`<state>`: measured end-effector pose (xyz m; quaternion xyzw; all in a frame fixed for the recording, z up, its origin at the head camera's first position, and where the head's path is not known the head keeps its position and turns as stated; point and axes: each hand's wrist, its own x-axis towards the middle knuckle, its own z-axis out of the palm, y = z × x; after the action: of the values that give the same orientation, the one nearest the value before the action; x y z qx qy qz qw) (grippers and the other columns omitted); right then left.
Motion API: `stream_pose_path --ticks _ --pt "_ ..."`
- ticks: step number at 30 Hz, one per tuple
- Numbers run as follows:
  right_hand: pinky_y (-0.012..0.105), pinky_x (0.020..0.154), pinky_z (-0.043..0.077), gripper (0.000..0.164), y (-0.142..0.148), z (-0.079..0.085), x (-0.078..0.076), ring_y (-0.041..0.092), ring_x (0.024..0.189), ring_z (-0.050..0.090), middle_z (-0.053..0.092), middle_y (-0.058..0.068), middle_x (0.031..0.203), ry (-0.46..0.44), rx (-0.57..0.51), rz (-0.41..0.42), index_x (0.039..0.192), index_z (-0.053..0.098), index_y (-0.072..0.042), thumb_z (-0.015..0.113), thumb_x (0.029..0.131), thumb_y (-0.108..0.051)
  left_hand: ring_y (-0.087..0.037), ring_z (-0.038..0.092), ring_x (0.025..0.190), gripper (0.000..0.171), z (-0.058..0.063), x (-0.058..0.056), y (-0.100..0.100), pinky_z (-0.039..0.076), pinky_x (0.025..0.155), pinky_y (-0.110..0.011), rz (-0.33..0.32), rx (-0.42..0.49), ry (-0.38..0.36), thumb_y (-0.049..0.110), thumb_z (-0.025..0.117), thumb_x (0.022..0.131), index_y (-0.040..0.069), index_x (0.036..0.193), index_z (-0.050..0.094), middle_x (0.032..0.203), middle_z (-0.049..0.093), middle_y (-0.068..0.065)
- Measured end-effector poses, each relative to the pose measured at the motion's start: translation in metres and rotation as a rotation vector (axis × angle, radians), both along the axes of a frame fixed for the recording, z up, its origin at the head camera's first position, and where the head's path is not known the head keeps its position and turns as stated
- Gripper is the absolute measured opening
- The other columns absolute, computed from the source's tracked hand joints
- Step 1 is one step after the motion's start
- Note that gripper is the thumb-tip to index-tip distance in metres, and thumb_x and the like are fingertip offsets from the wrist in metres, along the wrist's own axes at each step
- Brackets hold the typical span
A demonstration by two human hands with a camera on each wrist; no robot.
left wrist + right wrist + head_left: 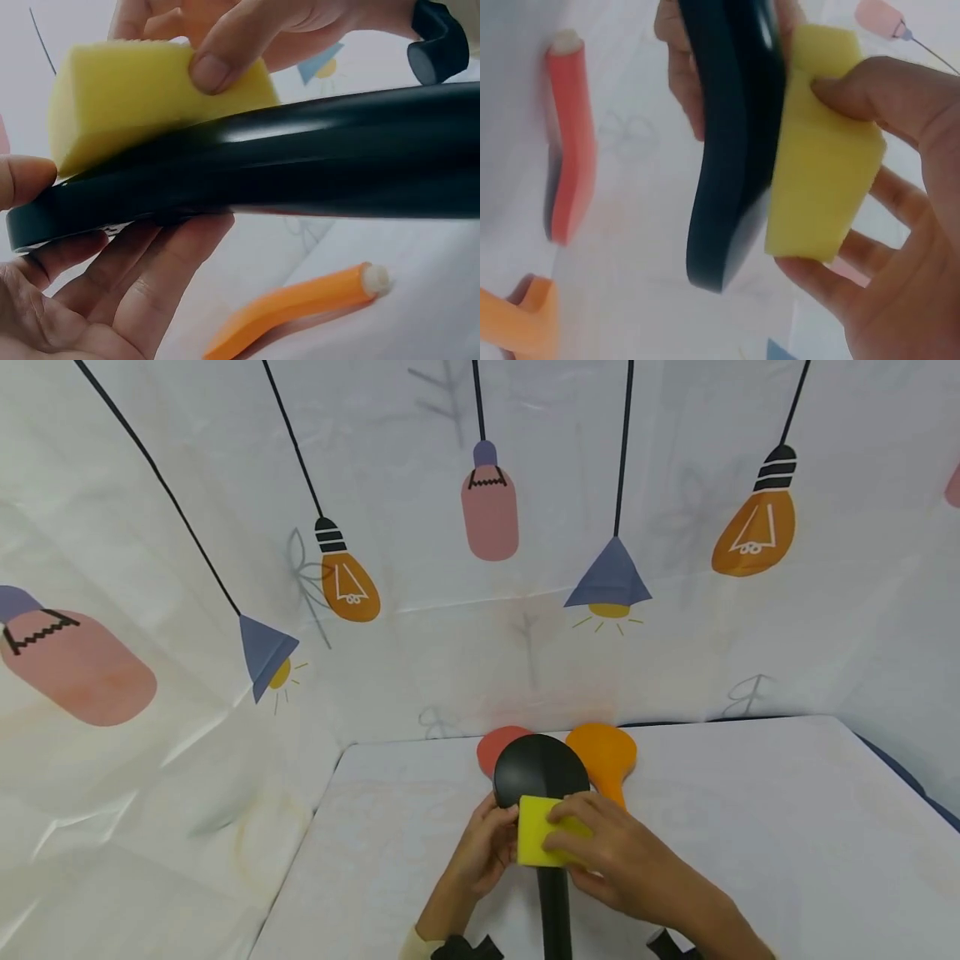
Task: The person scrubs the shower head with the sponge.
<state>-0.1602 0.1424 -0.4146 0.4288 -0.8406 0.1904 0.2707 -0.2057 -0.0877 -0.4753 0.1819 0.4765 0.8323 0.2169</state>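
Observation:
A black paddle (538,768) with a round head and long handle is held up over the table, its handle towards me. My left hand (480,853) grips the edge of its head, thumb on top and fingers underneath, as the left wrist view shows. In my right hand (618,858) is a yellow sponge (532,832), pinched between thumb and fingers. The sponge (135,105) lies against the upper face of the paddle (300,157). From the right wrist side, the sponge (821,172) stands flat along the paddle's face.
Behind the black paddle lie a red paddle (498,748) on the left and an orange paddle (602,752) on the right, both on the white table (750,827). A white sheet printed with hanging lamps (420,668) surrounds the table's back and left side.

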Motion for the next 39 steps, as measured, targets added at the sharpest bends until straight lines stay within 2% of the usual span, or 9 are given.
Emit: stream_pose_path --ticks 4,8,14,20,24,29,36,39 --pt "0.038 0.088 0.059 0.047 0.001 -0.001 -0.002 0.015 0.109 0.055 0.060 -0.005 0.120 0.009 -0.018 -0.074 0.107 0.068 -0.027 0.088 0.066 -0.015 -0.014 0.072 0.095 0.046 0.000 0.000 0.002 0.062 0.074 -0.035 -0.026 0.009 0.001 0.020 0.044 0.105 0.010 0.149 0.035 0.122 0.068 -0.001" --pt "0.039 0.088 0.059 0.047 0.002 -0.003 -0.003 0.016 0.110 0.054 0.060 -0.003 0.121 0.020 -0.030 -0.124 0.109 0.068 -0.026 0.087 0.067 -0.016 -0.013 0.072 0.094 0.048 0.000 -0.001 0.003 0.062 0.072 -0.036 -0.031 0.010 -0.010 0.021 0.044 0.105 0.010 0.150 0.034 0.121 0.069 0.000" --pt "0.038 0.086 0.059 0.048 0.000 -0.004 -0.004 0.016 0.110 0.051 0.059 -0.002 0.123 0.000 -0.046 -0.117 0.112 0.068 -0.025 0.086 0.069 -0.014 -0.012 0.073 0.094 0.050 0.000 -0.001 0.003 0.062 0.072 -0.035 -0.011 0.015 -0.022 0.023 0.044 0.106 0.009 0.151 0.031 0.120 0.069 0.000" --pt "0.036 0.087 0.060 0.045 -0.003 -0.004 -0.001 0.012 0.109 0.049 0.059 -0.006 0.123 -0.040 -0.009 -0.128 0.111 0.067 -0.028 0.086 0.072 -0.018 -0.014 0.073 0.093 0.046 0.001 0.000 0.002 0.062 0.074 -0.034 0.024 0.016 -0.045 0.026 0.046 0.105 0.010 0.147 0.034 0.118 0.067 -0.001" --pt "0.036 0.086 0.060 0.045 -0.005 -0.004 0.001 0.010 0.107 0.048 0.058 -0.008 0.123 -0.042 0.008 -0.105 0.111 0.066 -0.030 0.086 0.072 -0.019 -0.014 0.073 0.093 0.042 0.001 0.000 0.000 0.062 0.076 -0.033 0.049 0.019 -0.062 0.026 0.043 0.107 0.011 0.145 0.034 0.120 0.066 -0.002" --pt "0.034 0.083 0.060 0.047 -0.008 -0.004 0.003 0.012 0.106 0.050 0.059 -0.007 0.121 -0.034 -0.005 -0.028 0.111 0.066 -0.029 0.085 0.071 -0.016 -0.012 0.071 0.093 0.041 0.000 0.000 -0.002 0.060 0.082 -0.028 0.093 0.058 -0.094 0.027 0.044 0.107 0.013 0.144 0.033 0.118 0.064 -0.001" --pt "0.031 0.084 0.058 0.049 -0.011 -0.005 0.006 0.013 0.107 0.051 0.058 -0.007 0.120 -0.052 -0.004 0.058 0.113 0.064 -0.029 0.084 0.071 -0.015 -0.008 0.064 0.073 0.029 0.000 -0.004 -0.004 0.060 0.070 -0.024 0.157 0.101 -0.095 0.028 0.048 0.106 0.016 0.131 0.042 0.101 0.063 0.001" --pt "0.030 0.085 0.057 0.049 -0.012 -0.006 0.008 0.011 0.106 0.051 0.058 -0.009 0.118 -0.070 0.003 0.085 0.113 0.062 -0.030 0.084 0.071 -0.015 -0.008 0.064 0.072 0.027 0.000 -0.006 -0.004 0.061 0.072 -0.026 0.184 0.110 -0.114 0.030 0.048 0.105 0.017 0.128 0.042 0.098 0.063 0.002"
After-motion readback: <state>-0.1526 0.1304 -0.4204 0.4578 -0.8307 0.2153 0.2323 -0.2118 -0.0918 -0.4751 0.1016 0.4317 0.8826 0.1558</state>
